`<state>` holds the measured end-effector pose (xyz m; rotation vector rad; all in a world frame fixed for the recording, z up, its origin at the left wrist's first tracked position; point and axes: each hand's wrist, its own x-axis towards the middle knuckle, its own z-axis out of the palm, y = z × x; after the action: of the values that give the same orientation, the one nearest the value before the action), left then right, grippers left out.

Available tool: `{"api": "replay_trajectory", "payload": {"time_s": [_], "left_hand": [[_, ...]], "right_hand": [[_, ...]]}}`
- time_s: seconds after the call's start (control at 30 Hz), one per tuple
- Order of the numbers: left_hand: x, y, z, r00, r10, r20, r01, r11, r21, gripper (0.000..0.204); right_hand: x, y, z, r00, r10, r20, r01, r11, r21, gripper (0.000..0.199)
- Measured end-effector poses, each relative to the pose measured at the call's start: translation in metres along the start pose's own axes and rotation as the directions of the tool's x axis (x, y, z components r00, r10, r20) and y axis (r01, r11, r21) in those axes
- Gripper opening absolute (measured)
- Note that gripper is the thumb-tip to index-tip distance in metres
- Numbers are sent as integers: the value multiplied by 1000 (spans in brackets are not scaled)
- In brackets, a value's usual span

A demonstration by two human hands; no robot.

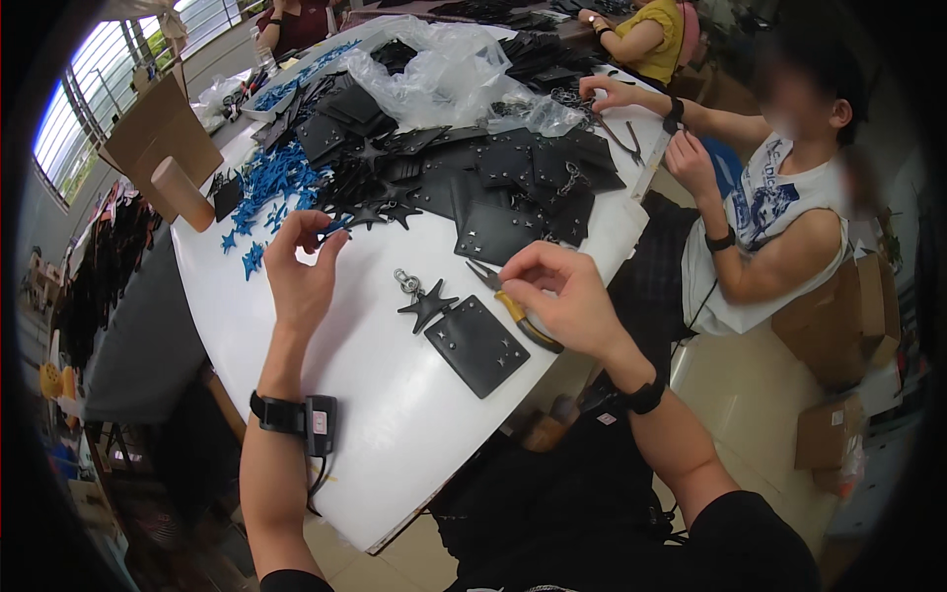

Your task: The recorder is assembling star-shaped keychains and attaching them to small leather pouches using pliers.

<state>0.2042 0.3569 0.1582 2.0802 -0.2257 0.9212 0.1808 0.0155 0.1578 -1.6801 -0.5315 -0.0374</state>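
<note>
My left hand (pixel 304 264) is raised over the table's left part, thumb and finger pinched on a small blue star piece (pixel 336 226), mostly hidden by the fingers. My right hand (pixel 567 301) has its thumb and forefinger pressed together above pliers with yellow handles (pixel 515 308). Whether it touches them, or pinches something small, I cannot make out. Between my hands lies a flat black studded pouch (pixel 477 345). A black star charm (pixel 428 306) with a silver clasp (pixel 406 282) rests against its upper left corner.
Beyond my hands sit a heap of black studded pouches (pixel 498 222), blue stars (pixel 281 178) and clear plastic bags (pixel 434 74). A cardboard tube (pixel 182 192) stands at left. At right a co-worker (pixel 769 217) sits near other pliers (pixel 623 143). More people sit at the far side.
</note>
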Motion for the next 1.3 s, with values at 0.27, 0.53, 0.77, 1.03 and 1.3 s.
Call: {"api": "replay_trajectory", "payload": {"time_s": [0.27, 0.53, 0.77, 1.03, 1.3], "left_hand": [[-5, 104, 44, 903, -259, 342, 382, 847, -370, 22], [-20, 91, 45, 953, 90, 290, -39, 984, -176, 27], [-23, 93, 46, 920, 180, 349, -106, 970, -220, 30], [-24, 89, 44, 896, 260, 360, -195, 959, -207, 29], [-19, 85, 40, 898, 297, 326, -249, 951, -181, 20]], "right_hand": [[17, -18, 32, 995, 99, -29, -82, 924, 374, 13], [20, -18, 40, 976, 198, -85, -143, 891, 430, 26], [23, -14, 43, 977, 196, -79, -145, 893, 426, 31], [21, -8, 45, 978, 154, -141, -79, 899, 430, 29], [22, -13, 49, 982, 177, -68, -136, 907, 399, 17]]}}
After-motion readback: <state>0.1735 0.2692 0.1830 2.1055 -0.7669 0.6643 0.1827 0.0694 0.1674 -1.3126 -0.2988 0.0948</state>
